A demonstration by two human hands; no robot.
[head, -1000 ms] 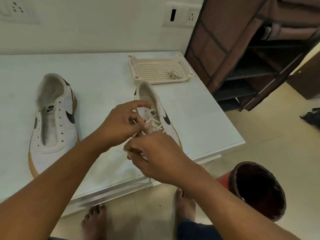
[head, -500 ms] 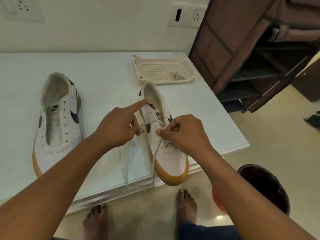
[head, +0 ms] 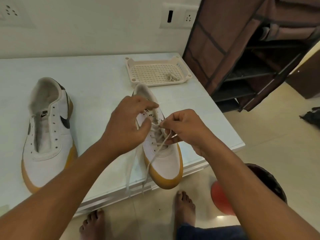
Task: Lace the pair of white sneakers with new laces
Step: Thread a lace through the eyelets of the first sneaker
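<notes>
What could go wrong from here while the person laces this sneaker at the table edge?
1. The toe of the sneaker being laced sticks out past the table edge; a hard pull by the left hand or right hand might tip it to the floor.
2. Both loose ends of the lace hang over that edge and could tangle or catch.

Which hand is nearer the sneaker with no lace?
Left. The left hand sits just right of the unlaced sneaker; the right hand, pinching the lace, is farther, beyond the half-laced sneaker.
</notes>
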